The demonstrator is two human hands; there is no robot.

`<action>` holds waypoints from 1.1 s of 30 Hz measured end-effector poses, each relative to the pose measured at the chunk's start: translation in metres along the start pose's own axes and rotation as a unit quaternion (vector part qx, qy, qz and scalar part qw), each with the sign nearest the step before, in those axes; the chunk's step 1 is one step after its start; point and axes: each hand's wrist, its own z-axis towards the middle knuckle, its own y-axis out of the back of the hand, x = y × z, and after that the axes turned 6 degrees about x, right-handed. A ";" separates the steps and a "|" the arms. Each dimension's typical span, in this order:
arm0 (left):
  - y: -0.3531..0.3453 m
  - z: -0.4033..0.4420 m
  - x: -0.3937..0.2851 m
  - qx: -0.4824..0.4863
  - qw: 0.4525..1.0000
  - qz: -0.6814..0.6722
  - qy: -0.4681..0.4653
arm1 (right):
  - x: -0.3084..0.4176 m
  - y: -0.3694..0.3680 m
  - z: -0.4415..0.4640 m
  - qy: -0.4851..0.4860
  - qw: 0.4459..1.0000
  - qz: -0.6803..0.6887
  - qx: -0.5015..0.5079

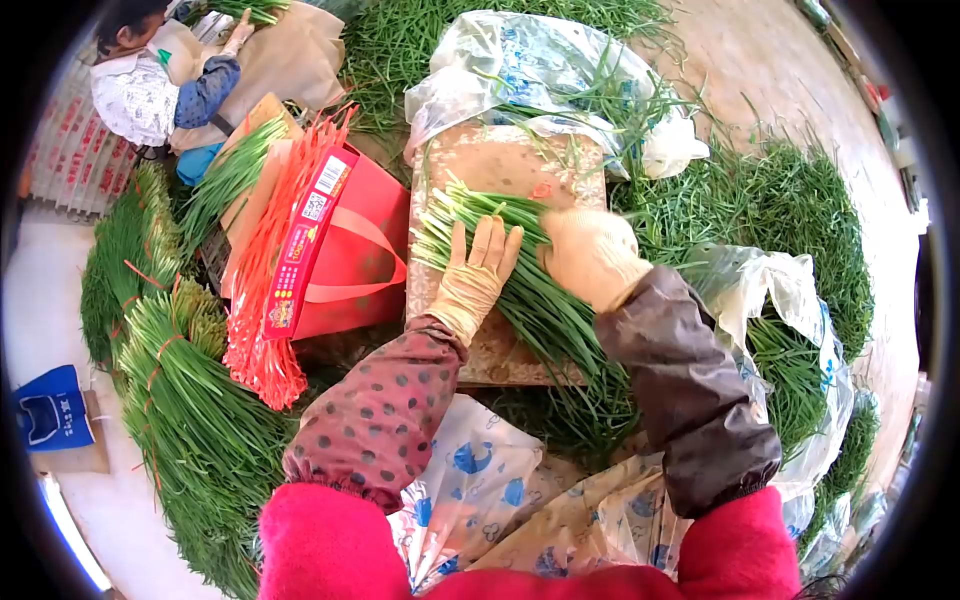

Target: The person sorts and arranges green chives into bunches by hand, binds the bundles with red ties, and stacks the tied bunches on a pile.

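Observation:
A bunch of garlic chives (545,300) lies slantwise on a worn board (440,360), its pale stem ends to the upper left. My left hand (478,270), in a cream glove, rests flat across the stems with its fingers stretched out. At the bunch's right side, my right hand (592,258), gloved too, is curled into a fist against the leaves. Its upper edge is smeared by motion, and whatever its fingers hold is hidden.
Left of the board stand a red bag (350,270) and red tie strips (262,340). Tied chive bundles (200,420) are stacked lower left. Clear plastic (530,60) lies behind the board; loose chives (800,220) are heaped right. Another person (150,90) works upper left.

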 end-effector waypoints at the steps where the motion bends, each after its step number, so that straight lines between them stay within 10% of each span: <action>1: 0.002 0.001 -0.001 0.015 1.000 0.015 -0.001 | -0.001 0.002 0.011 0.016 0.999 0.008 -0.026; 15: 0.005 0.006 0.001 -0.045 0.996 -0.068 -0.018 | 0.023 0.000 0.124 0.349 0.906 -0.237 0.029; 21: -0.013 0.013 -0.003 -0.041 0.991 -0.124 -0.022 | 0.043 -0.022 0.161 0.200 0.956 -0.107 0.184; 26: -0.007 0.021 -0.004 -0.045 0.996 -0.082 0.009 | -0.007 -0.022 0.132 0.114 0.927 0.291 -0.207; 33: -0.014 0.024 -0.006 -0.063 0.993 -0.095 0.013 | -0.057 -0.053 0.077 -0.268 0.908 0.299 -0.120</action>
